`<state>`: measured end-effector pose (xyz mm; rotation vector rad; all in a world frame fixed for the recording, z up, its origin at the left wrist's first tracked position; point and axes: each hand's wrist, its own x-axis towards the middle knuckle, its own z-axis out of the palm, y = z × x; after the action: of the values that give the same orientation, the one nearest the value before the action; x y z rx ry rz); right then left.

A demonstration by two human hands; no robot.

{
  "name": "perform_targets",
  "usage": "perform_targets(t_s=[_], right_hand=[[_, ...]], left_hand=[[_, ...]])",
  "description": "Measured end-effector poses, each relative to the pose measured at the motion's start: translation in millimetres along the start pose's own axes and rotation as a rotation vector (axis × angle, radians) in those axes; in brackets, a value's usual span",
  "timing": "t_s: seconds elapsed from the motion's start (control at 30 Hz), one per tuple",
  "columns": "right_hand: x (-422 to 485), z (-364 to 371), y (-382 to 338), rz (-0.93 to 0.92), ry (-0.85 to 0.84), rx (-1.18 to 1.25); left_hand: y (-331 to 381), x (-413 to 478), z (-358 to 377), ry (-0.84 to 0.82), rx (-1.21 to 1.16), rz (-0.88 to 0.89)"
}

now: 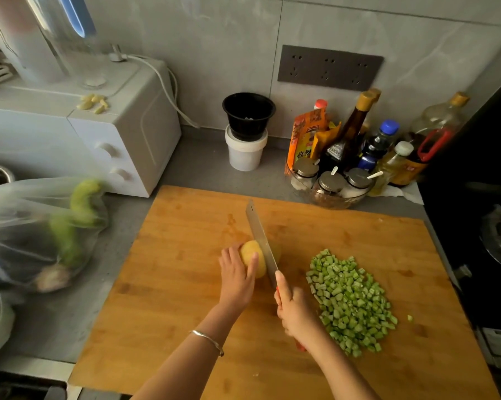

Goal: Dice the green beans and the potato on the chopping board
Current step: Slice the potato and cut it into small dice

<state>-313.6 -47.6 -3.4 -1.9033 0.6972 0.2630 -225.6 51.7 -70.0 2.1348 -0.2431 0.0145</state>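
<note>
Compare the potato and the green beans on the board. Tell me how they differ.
The potato is yellow; the green beans are green. The potato is a large lump under the knife; the green beans are already diced. The left hand holds the potato; the green beans lie untouched in a heap. Both sit on the board.
</note>
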Motion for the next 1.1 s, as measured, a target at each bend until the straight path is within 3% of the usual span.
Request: perform_targets(t_s=[0.2,0.33,0.43,0.67,0.87,1.1], right_hand=[[-7.9,-3.0,-11.2,-0.076,-0.011,0.100],[-7.1,0.1,-16.6,-0.172,0.046,-0.003],[-4.1,16.7,-1.5,-0.108,0.035,-0.147],[5.9,12.1,0.5,-0.011,-0.001,0.038],[4.3,13.0,-7.5,-0.003,-0.014,-0.050],[23.2,-6.0,-44.7,0.176,-0.146,-0.087]], left_hand=[[14.9,8.1,-7.2,0.140,-0.023,0.065],[13.2,17.7,-15.4,0.154,0.018,0.100],[-10.6,-2.7,-7.8,0.072,0.080,0.027],[-11.8,4.9,-10.4,0.015,0.107,0.041],[-14.0,8.0,-11.4,-0.033,0.078,0.053],[-16.3,18.3,-7.8,0.018,0.004,-0.007]])
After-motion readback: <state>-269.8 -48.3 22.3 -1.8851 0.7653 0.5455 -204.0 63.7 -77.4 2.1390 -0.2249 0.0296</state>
